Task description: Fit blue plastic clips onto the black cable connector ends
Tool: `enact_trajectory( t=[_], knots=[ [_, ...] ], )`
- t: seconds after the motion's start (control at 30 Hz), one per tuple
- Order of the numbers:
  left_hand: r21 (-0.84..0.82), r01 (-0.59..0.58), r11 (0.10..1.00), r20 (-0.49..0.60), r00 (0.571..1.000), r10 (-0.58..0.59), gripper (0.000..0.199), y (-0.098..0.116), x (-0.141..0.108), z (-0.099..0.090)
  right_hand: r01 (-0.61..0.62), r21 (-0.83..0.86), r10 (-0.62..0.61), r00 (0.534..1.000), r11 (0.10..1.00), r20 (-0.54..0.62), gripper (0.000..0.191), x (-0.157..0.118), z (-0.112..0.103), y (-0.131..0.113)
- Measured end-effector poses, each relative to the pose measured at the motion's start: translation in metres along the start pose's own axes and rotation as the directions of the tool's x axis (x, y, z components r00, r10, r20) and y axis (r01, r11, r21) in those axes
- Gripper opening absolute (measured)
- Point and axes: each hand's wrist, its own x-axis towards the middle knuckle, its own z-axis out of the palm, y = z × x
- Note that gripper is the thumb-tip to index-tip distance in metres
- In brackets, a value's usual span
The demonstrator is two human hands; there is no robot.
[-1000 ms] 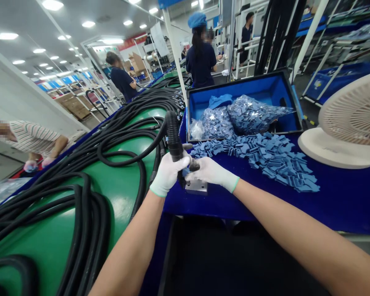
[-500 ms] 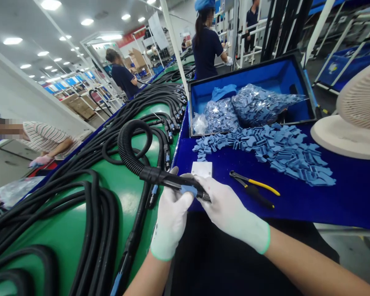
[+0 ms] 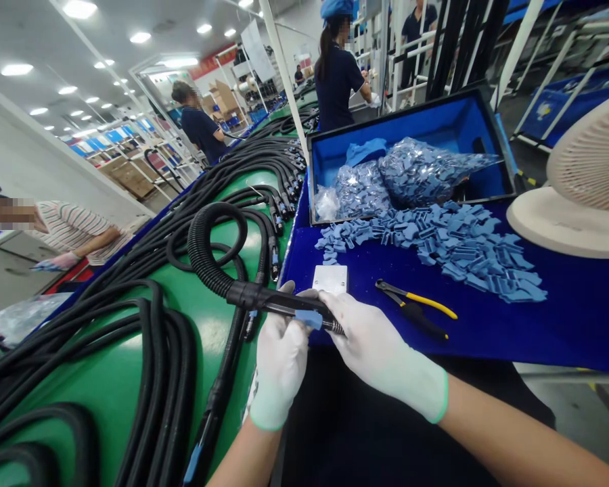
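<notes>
A black corrugated hose [image 3: 206, 257] arches up from the bench and ends in a rigid black handle [image 3: 268, 298], tilted down to the right. My left hand [image 3: 280, 365], in a white glove, is closed around the handle from below, its thumb by a blue clip [image 3: 309, 318] on the handle's side. Around the handle's spring-like tip, my gloved right hand [image 3: 368, 341] is closed too; its fingers are partly hidden behind the handle. A small white block [image 3: 330, 279] sits on the blue table just beyond my hands.
Loose blue clips [image 3: 451, 247] lie heaped before a blue bin [image 3: 467, 132] holding bagged clips. Yellow-and-black pliers [image 3: 416, 308] rest on the blue table [image 3: 578, 325], with a fan [image 3: 589, 176] at right. Many black hoses [image 3: 152, 365] cover the green bench [image 3: 218, 331]. Several people work beyond.
My left thumb has drawn back slightly from the blue clip, leaving more of it showing. Both hands keep their hold on the handle. The view has shifted slightly.
</notes>
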Motion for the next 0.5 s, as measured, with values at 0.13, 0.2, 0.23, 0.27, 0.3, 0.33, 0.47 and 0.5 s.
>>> enact_trajectory(
  t=[0.13, 0.2, 0.23, 0.27, 0.3, 0.33, 0.47, 0.5],
  knots=[
    [-0.019, -0.043, 0.999, 0.032, 0.999, 0.044, 0.076, -0.002, -0.002, 0.001, 0.019, 0.003, -0.019, 1.000, 1.000, 0.014, 0.063, 0.000, 0.001, 0.001],
    [0.032, -0.036, 0.999, 0.011, 0.999, 0.036, 0.076, -0.005, -0.002, 0.000, 0.032, -0.013, -0.031, 0.999, 0.999, 0.027, 0.063, -0.001, 0.000, 0.000],
    [0.054, -0.034, 0.998, 0.001, 0.999, 0.034, 0.075, -0.006, -0.002, 0.000, 0.039, -0.028, -0.038, 0.999, 0.999, 0.030, 0.062, -0.001, -0.001, -0.001],
    [0.059, -0.035, 0.998, 0.000, 0.999, 0.035, 0.074, -0.007, -0.002, 0.000, 0.047, -0.047, -0.045, 0.998, 0.998, 0.033, 0.061, -0.001, -0.002, -0.001],
    [0.045, -0.039, 0.998, 0.010, 0.999, 0.039, 0.073, -0.008, -0.001, 0.001, 0.053, -0.069, -0.050, 0.998, 0.996, 0.036, 0.060, -0.002, -0.002, -0.001],
    [0.017, -0.042, 0.999, 0.022, 0.999, 0.041, 0.073, -0.008, -0.001, 0.001, 0.056, -0.095, -0.053, 0.998, 0.994, 0.039, 0.060, -0.002, -0.002, -0.001],
    [-0.031, -0.026, 0.999, 0.055, 0.998, 0.027, 0.066, -0.007, 0.004, 0.001, 0.004, -0.221, 0.005, 0.999, 0.975, 0.041, 0.061, 0.000, 0.011, -0.003],
    [-0.014, -0.008, 1.000, 0.069, 0.998, 0.009, 0.063, -0.007, 0.007, -0.003, -0.017, -0.235, 0.031, 0.998, 0.972, 0.056, 0.061, 0.000, 0.017, -0.004]
  ],
)
